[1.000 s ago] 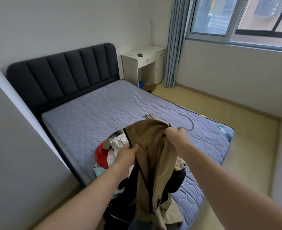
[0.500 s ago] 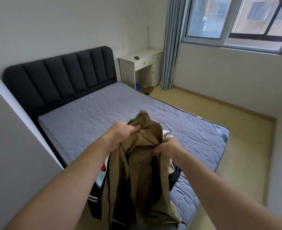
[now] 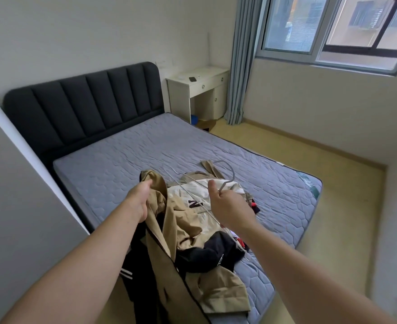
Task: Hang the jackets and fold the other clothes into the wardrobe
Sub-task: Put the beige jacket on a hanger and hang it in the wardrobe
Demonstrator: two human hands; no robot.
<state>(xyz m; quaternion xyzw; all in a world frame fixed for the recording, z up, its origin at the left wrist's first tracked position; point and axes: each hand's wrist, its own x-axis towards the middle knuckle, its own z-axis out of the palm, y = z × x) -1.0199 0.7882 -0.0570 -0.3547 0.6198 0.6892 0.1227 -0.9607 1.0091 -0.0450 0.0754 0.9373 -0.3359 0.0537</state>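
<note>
Grey mattress (image 3: 122, 164) fills a bedroom, clothes piled at its near corner. At left, the left hand (image 3: 139, 202) clamps curled fingers on the raised collar of a tan jacket (image 3: 167, 232) that trails off the bed edge. Just right, a wire hanger (image 3: 233, 176) slants 1 shoulder tip toward that collar (hook uppermost). The right hand (image 3: 230, 206) pinches its neck, thumb up.

A: Where's the left grip (image 3: 137, 202)?
B: Centre frame, clutching the tan jacket (image 3: 169, 232) by its top edge.
A: And the right grip (image 3: 230, 206)?
B: Just to its right, pinching a wire hanger (image 3: 233, 174) above the clothes pile (image 3: 204, 253) on the bed (image 3: 127, 164).
</note>
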